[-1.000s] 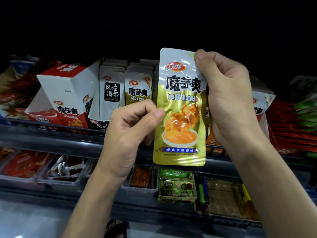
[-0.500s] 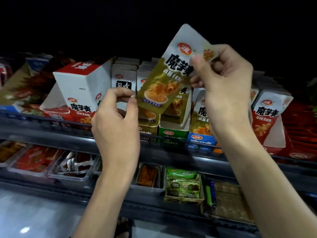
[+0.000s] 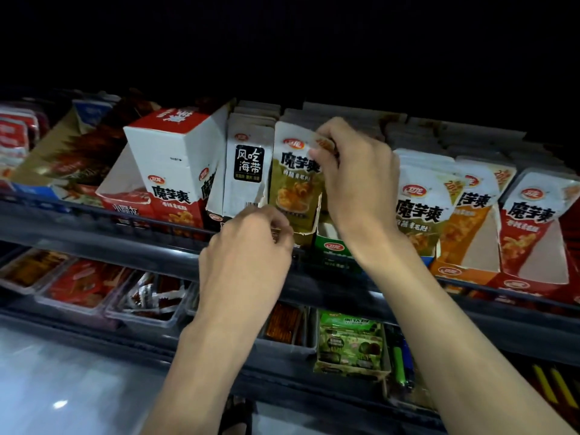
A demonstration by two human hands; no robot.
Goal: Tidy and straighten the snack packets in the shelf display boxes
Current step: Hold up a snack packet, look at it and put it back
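Head view: the right hand [image 3: 354,180] pinches the top corner of an olive-gold konjac snack packet [image 3: 292,189]. It stands the packet upright at the front of its torn cardboard display box [image 3: 310,222], seemingly to seat it square with the row behind. Just below, the left hand [image 3: 248,249] curls its fingers at the box's front lip, probably steadying it, though whether it grips anything cannot be told. The right wrist hides much of the neighbouring green box [image 3: 332,246], and the shelf's rear fades into darkness.

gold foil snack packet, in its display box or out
In. The gold foil snack packet stands upright, its bottom behind the cardboard display box front, right hand pinching its top corner.
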